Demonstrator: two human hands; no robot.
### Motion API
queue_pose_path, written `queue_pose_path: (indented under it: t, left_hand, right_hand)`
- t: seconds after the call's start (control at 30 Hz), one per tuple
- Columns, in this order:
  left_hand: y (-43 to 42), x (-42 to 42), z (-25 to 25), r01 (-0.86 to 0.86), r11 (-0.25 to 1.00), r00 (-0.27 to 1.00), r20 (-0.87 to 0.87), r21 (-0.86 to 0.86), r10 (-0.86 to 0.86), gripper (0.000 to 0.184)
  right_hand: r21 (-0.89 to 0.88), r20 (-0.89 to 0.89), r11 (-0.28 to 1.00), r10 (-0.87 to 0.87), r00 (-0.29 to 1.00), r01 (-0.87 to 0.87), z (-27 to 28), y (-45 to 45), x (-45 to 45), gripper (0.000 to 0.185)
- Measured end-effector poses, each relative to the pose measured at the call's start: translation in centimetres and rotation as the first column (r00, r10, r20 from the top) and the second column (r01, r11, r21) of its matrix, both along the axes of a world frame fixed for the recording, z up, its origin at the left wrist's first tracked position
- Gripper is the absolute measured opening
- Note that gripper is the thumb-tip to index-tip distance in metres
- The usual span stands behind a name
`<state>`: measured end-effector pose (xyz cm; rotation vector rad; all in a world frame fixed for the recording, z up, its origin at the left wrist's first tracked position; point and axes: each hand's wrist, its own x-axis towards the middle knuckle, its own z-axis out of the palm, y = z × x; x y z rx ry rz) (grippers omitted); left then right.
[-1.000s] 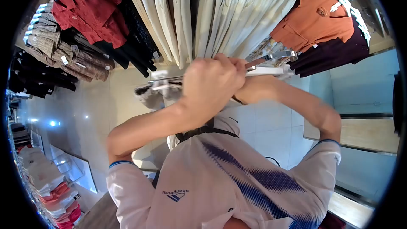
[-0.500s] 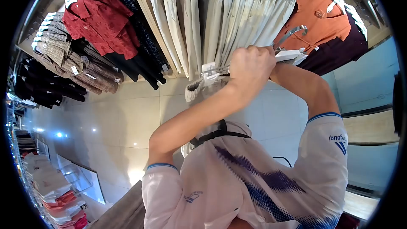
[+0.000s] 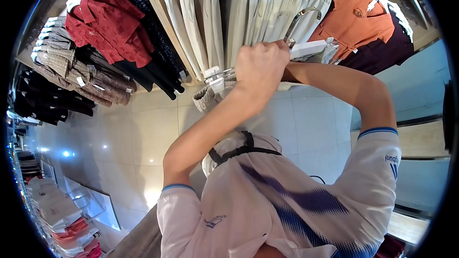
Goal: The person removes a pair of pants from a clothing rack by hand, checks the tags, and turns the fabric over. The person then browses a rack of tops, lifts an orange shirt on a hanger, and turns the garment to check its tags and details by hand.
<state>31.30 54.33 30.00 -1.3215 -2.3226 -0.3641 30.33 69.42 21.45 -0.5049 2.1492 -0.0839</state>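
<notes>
My left hand (image 3: 258, 67) is closed in a fist around the middle of a clip hanger, with its forearm crossing in front of me. A white clip (image 3: 215, 79) and a bit of metal rod stick out to the left of the fist. On the other side are a second white clip (image 3: 311, 48) and the curved metal hook (image 3: 306, 14). Below the left clip hangs the gathered waistband of light beige trousers (image 3: 204, 99). My right hand (image 3: 284, 48) is at the same hanger, mostly behind the left, so its fingers are hidden.
A row of pale trousers (image 3: 239, 19) hangs close ahead on clip hangers. Orange tops (image 3: 366, 19) hang to the right; a red shirt (image 3: 107, 24) and brown patterned garments (image 3: 71, 69) hang to the left. A wooden upright (image 3: 165, 21) divides the racks. Folded clothes (image 3: 52, 205) lie at lower left.
Both hands and the hanger have shifted left and slightly farther forward. The hook and clips moved with them, and the waistband swung left. The left hand stays closed.
</notes>
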Motion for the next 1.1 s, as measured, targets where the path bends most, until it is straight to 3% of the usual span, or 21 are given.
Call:
queue_pose_path:
  t: [1.1]
  left_hand:
    - [1.3, 0.1, -1.5, 0.008, 0.990, 1.000, 0.016, -0.140, -0.006, 0.017]
  right_hand:
    - [-0.114, -0.053, 0.993, -0.029, 0.998, 0.023, -1.3, 0.2, -2.1, 0.031]
